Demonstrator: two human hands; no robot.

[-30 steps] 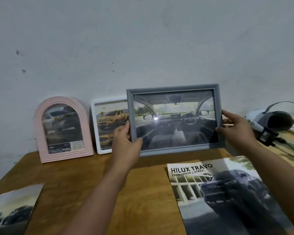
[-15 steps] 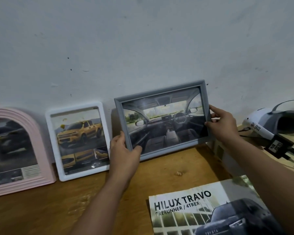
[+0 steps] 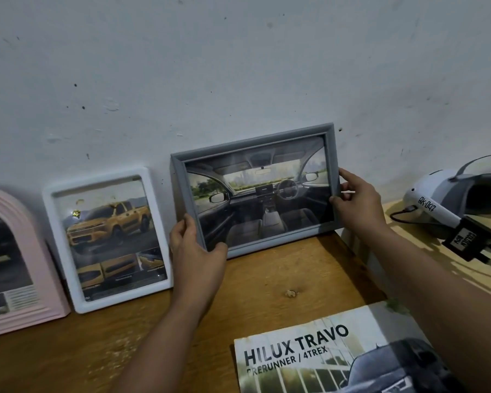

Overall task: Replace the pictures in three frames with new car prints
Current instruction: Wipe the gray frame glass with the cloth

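Note:
A grey frame (image 3: 255, 191) with a car-interior print stands tilted against the wall, its lower edge at the back of the wooden table (image 3: 102, 347). My left hand (image 3: 194, 251) grips its lower left corner, thumb over the front. My right hand (image 3: 355, 202) pinches its right side. To its left a white frame (image 3: 108, 239) with a yellow pickup print leans on the wall. A pink arched frame (image 3: 17, 259) with a dark car print stands at the far left, partly cut off.
A car brochure (image 3: 332, 355) reading "HILUX TRAVO" lies on the table at the front right. A white headset (image 3: 448, 199) with a black cable and adapter sits on a lighter surface to the right. The wall (image 3: 238, 66) rises right behind the frames.
Both hands have carried the grey frame down and back toward the wall, to the right of the white frame; its lower edge now meets the table. The view shifted right and closer.

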